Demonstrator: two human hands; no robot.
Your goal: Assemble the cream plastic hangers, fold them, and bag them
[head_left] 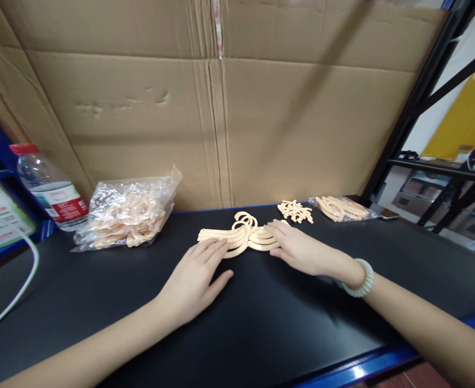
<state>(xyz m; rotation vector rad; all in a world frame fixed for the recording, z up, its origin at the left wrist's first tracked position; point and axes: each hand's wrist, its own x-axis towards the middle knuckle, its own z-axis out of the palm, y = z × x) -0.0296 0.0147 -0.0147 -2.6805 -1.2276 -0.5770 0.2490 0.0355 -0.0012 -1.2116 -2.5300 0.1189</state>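
Several peach-coloured plastic hangers point(237, 241) lie overlapped and fanned out on the black table, their curved hooks pointing to the back. My left hand point(195, 277) rests its outstretched fingers on the left arms of the hangers, with the thumb spread away over the table. At the other side, my right hand point(298, 248) lies over the right ends of the hangers. Its fingers are extended and the thumb is apart from them; the hanger tips beneath are hidden. A pale beaded bracelet point(361, 277) is on the right wrist.
A clear bag of peach plastic pieces point(128, 213) stands back left beside a red-capped bottle point(51, 188). Small peach pieces point(295, 211) are heaped at the back right, near another bag of hangers point(340, 208) and a phone point(384, 212). Cardboard point(281, 118) walls the back.
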